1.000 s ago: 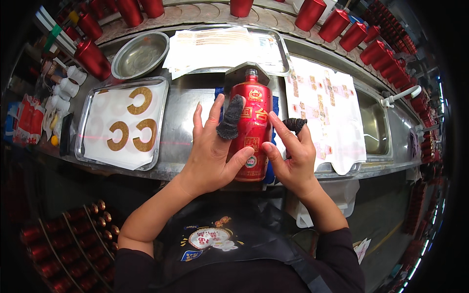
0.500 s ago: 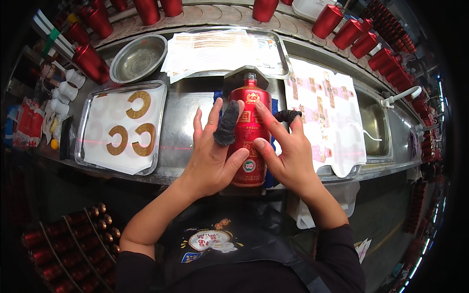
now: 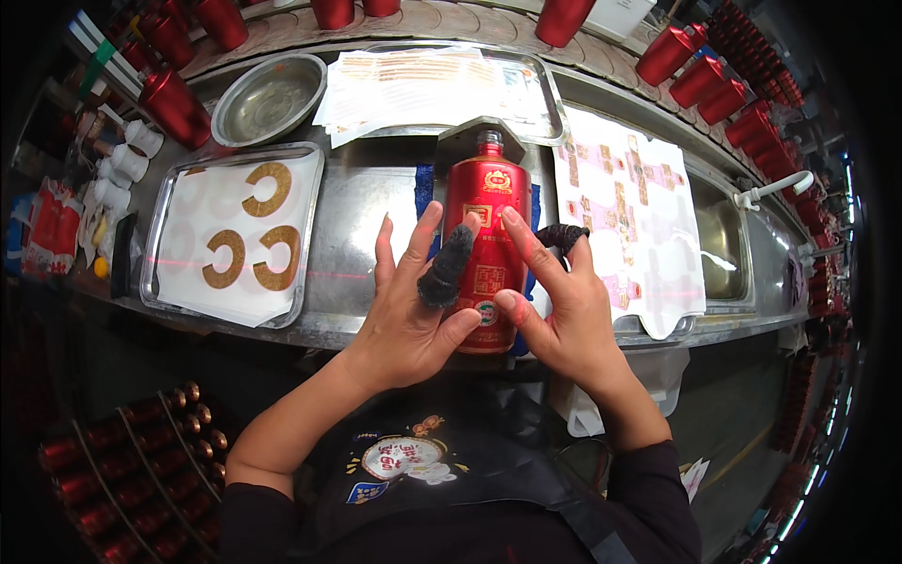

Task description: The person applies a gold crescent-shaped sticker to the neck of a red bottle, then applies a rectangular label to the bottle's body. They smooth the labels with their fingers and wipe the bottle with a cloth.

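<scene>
Your two hands have slid a little down the front of the red bottle [image 3: 489, 252] since half a second ago, while the red bottles [image 3: 564, 21] on the conveyor [image 3: 451, 19] behind have travelled to the right. The bottle lies face up before you at the near edge of the metal worktop [image 3: 352, 216], neck pointing away, close to a dark angular block [image 3: 512, 141], with blue cloth [image 3: 422, 188] showing at its sides.

Your left hand [image 3: 390, 329] is spread wide, its thumb and one black-sleeved finger [image 3: 444, 270] at the bottle's left front. Your right hand [image 3: 583, 329] is loosely opened too, bare index and thumb tips on the right front, a second black sleeve [image 3: 562, 237] curled just beside the bottle. Neither set of fingers is clenched around anything.

To your left, a metal tray [image 3: 316, 202] carries three full gold C-shaped pieces [image 3: 284, 193] on white backing; a metal bowl [image 3: 268, 103] sits behind it. Striped paper sheets [image 3: 404, 89] overlap a second tray [image 3: 552, 89] beyond the bottle. To your right, a white sheet [image 3: 658, 273] bears gold-and-pink labels [image 3: 639, 179], near a sink [image 3: 722, 235] with a white tap [image 3: 794, 181].
</scene>
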{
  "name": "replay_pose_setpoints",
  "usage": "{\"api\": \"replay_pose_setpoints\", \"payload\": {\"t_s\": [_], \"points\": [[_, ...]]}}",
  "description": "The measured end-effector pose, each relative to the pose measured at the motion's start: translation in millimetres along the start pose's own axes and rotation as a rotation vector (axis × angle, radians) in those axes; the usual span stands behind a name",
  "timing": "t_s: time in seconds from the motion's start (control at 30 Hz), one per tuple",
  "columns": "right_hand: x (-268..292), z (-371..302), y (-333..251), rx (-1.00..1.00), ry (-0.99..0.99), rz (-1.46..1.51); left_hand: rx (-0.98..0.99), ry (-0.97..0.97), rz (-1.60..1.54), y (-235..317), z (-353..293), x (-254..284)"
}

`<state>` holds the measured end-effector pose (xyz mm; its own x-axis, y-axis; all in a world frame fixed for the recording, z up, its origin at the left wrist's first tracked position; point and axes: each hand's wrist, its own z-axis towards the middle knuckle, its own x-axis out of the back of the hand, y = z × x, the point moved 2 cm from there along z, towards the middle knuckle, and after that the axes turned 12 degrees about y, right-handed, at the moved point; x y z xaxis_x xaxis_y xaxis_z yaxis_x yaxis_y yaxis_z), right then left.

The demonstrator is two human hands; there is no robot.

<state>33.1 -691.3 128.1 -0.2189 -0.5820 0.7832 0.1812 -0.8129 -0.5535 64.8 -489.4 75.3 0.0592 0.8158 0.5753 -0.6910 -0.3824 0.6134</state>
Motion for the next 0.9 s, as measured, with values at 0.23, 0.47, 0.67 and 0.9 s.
{"api": "replay_pose_setpoints", "payload": {"t_s": [0.23, 0.47, 0.67, 0.9], "points": [[-1, 5, 0, -0.025, -0.047, -0.041, 0.005, 0.034, -0.023, 0, 2, -1], [-9, 20, 4, 0.098, 0.106, -0.048, 0.038, 0.016, -0.017, -5, 9, -3], [-8, 19, 4, 0.006, 0.036, -0.024, 0.024, 0.017, -0.025, -4, 10, -1], [-9, 16, 3, 0.044, 0.066, -0.043, 0.026, 0.002, -0.046, -8, 9, -1]]}}
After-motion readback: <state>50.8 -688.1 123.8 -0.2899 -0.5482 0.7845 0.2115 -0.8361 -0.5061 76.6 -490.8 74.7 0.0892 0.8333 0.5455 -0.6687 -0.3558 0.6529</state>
